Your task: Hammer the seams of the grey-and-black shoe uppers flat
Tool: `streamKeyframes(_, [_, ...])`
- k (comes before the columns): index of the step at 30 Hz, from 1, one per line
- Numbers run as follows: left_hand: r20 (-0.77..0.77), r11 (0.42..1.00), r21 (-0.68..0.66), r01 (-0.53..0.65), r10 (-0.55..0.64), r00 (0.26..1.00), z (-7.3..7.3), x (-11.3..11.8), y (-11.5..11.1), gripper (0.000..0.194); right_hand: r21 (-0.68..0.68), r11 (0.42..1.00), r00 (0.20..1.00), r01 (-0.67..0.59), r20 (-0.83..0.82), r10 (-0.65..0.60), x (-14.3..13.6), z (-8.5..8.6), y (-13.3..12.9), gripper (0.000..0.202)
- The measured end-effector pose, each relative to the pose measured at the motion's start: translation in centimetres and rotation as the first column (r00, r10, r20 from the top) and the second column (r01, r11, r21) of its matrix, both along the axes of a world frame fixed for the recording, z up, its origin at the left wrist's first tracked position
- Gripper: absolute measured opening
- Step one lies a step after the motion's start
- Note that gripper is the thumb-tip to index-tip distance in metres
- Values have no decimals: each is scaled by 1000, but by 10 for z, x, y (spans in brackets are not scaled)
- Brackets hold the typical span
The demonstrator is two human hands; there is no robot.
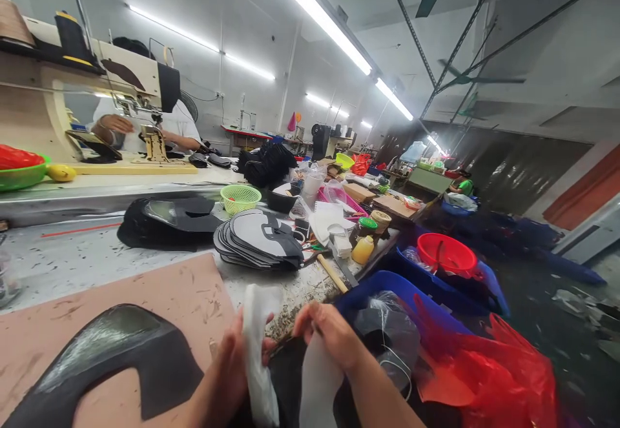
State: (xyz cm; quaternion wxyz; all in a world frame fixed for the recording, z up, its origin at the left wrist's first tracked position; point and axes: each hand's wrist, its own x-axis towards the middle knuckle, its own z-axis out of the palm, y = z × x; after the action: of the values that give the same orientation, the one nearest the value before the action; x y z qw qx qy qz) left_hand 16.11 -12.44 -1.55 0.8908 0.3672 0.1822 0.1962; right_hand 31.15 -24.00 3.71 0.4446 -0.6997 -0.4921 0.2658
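Note:
My left hand [230,350] is closed around a folded bundle of thin white material [256,357], held upright near the table edge. My right hand [329,328] pinches the top of a flat whitish sheet [317,383] that hangs down; its lower end runs out of view. The two hands are slightly apart. To the left, a black shoe-upper-like piece [167,370] with a shiny patch lies on a pinkish-tan board [194,292]. Beyond the hands sit a stack of grey and black cut pieces [259,241] and a pile of black pieces [167,221].
A hammer [333,274], a glue bottle [363,248] and a green-lidded jar [367,226] stand along the table's right side. Blue tubs [387,279] and a red plastic bag [494,370] are at right. Across the table, a person works at a sewing machine [116,66].

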Motion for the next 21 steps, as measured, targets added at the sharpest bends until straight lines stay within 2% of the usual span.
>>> streamKeyframes(3, [71, 975, -214, 63, -48, 996, 2, -7, 12, 95, -168, 956, 916, 240, 365, -166, 42, 7, 5, 35])
streamKeyframes(6, [165, 922, -381, 66, -3, 986, 1, -12, 26, 92, -264, 859, 799, 439, 552, -239, 93, 11, 29, 8])
streamKeyframes(9, [179, 867, -493, 72, 21, 984, -4, -14, 35, 91, -306, 742, 675, 597, 691, -258, 141, 9, 70, 27])
streamKeyframes(13, [100, 820, -569, -61, 142, 985, -17, -10, 38, 88, -348, 621, 576, 703, 790, -210, 183, -1, 126, 39])
streamKeyframes(15, [71, 803, -591, -80, 151, 986, -21, -8, 38, 87, -374, 589, 563, 716, 808, -172, 195, -9, 147, 41])
streamKeyframes(18, [85, 792, -611, -4, 71, 994, -25, -10, 38, 90, -415, 564, 562, 713, 820, -107, 206, -24, 166, 45])
streamKeyframes(21, [121, 822, -568, 28, 50, 991, -27, -15, 38, 92, -432, 547, 550, 717, 833, -64, 212, -35, 174, 44])
